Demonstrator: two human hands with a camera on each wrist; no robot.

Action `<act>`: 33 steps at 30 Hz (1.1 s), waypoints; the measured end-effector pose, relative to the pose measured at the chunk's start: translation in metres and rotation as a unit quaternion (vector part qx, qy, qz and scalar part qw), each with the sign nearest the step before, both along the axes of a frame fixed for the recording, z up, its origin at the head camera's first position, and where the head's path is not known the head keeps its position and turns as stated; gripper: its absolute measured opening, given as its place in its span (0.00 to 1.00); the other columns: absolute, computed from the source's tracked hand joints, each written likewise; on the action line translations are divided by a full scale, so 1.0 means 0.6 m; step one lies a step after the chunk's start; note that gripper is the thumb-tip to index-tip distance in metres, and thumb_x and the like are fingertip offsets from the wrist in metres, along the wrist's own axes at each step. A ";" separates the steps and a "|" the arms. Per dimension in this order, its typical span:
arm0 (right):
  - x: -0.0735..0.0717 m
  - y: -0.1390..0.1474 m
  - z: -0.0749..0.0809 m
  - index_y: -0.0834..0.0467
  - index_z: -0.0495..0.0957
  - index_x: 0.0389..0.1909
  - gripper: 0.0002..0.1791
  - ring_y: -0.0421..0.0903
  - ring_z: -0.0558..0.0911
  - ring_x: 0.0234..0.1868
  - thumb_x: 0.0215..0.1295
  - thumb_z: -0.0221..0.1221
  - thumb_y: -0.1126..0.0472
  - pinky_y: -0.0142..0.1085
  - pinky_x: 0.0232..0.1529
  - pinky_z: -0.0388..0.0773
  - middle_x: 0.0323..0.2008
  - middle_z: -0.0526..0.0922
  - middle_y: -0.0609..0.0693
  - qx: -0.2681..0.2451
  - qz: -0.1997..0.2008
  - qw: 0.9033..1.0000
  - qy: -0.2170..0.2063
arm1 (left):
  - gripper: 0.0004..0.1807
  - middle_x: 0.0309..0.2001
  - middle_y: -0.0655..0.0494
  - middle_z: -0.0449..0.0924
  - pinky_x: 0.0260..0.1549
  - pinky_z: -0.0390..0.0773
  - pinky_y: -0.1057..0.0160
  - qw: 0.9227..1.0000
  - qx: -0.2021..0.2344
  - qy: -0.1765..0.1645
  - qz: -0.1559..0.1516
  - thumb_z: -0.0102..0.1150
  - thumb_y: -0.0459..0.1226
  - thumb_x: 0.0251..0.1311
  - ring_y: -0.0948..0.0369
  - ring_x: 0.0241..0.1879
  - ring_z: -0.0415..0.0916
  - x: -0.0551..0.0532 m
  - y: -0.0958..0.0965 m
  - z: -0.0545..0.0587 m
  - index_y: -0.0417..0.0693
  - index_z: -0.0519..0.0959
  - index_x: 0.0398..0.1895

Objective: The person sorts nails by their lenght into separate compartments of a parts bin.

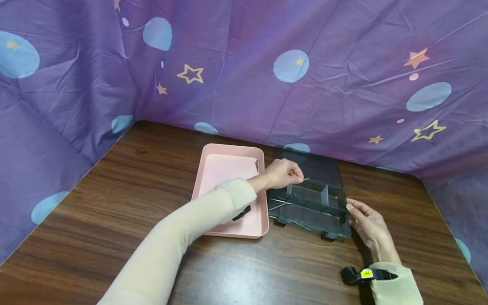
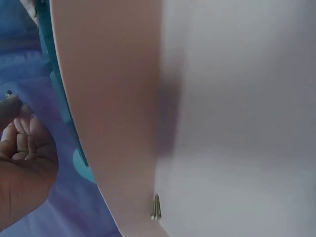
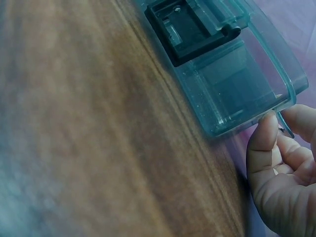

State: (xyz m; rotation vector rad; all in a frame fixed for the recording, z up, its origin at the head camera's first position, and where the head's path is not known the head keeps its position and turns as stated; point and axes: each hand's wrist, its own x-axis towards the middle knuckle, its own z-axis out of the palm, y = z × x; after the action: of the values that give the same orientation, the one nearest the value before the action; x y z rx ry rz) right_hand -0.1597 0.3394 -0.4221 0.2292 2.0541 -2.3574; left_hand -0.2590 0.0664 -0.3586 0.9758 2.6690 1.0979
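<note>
My left hand pinches a thin metal screw between thumb and fingertips, above the back compartments of a dark see-through organizer box. In the left wrist view only a bit of that screw shows at the fingertips. My right hand grips the box's right end wall, thumb against the near side. The box's lid lies folded back behind it. Long thin metal pieces rest in the box's left front part. A few more screws lie in a corner of the pink tray.
The tray stands directly left of the box, my left forearm crossing over it. Two black latches stick out from the box's front. Brown wood table surrounds both, with a purple patterned cloth hanging behind. A black strap circles my right wrist.
</note>
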 end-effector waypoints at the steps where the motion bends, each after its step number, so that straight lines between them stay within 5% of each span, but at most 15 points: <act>1: 0.000 -0.001 0.000 0.45 0.83 0.34 0.14 0.32 0.76 0.28 0.66 0.54 0.68 0.24 0.27 0.72 0.29 0.82 0.37 0.000 0.000 1.000 -0.001 | 0.06 0.33 0.60 0.86 0.36 0.72 0.78 1.000 -0.001 -0.001 0.000 0.62 0.40 0.57 0.70 0.34 0.79 0.001 0.003 -0.001 0.50 0.85 0.34; 22: 0.000 -0.002 -0.006 0.46 0.83 0.34 0.14 0.32 0.76 0.28 0.66 0.54 0.68 0.25 0.27 0.72 0.29 0.82 0.37 -0.006 0.001 1.000 0.005 | 0.04 0.30 0.64 0.86 0.30 0.70 0.81 0.999 -0.020 0.014 -0.021 0.66 0.41 0.54 0.74 0.28 0.77 0.013 0.020 -0.017 0.53 0.86 0.30; 28: 0.000 -0.001 -0.005 0.47 0.83 0.34 0.14 0.33 0.76 0.27 0.66 0.53 0.68 0.25 0.27 0.72 0.28 0.81 0.38 -0.009 0.000 1.000 0.004 | 0.04 0.31 0.62 0.86 0.35 0.70 0.79 1.000 -0.001 0.021 0.005 0.66 0.41 0.53 0.71 0.32 0.80 0.000 -0.004 -0.015 0.53 0.86 0.31; 33: -0.001 0.001 -0.003 0.46 0.83 0.35 0.14 0.32 0.76 0.28 0.66 0.54 0.68 0.25 0.27 0.72 0.29 0.82 0.38 -0.003 0.001 1.000 0.004 | 0.05 0.32 0.58 0.86 0.35 0.71 0.76 0.998 0.037 -0.014 0.050 0.66 0.39 0.54 0.68 0.32 0.79 -0.020 -0.042 -0.010 0.49 0.85 0.33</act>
State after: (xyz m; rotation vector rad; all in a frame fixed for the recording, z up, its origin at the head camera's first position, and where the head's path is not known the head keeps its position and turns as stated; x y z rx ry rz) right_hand -0.1603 0.3399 -0.4236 0.2185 2.0497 -2.3675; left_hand -0.2713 0.0412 -0.3647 0.8402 2.6986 1.2284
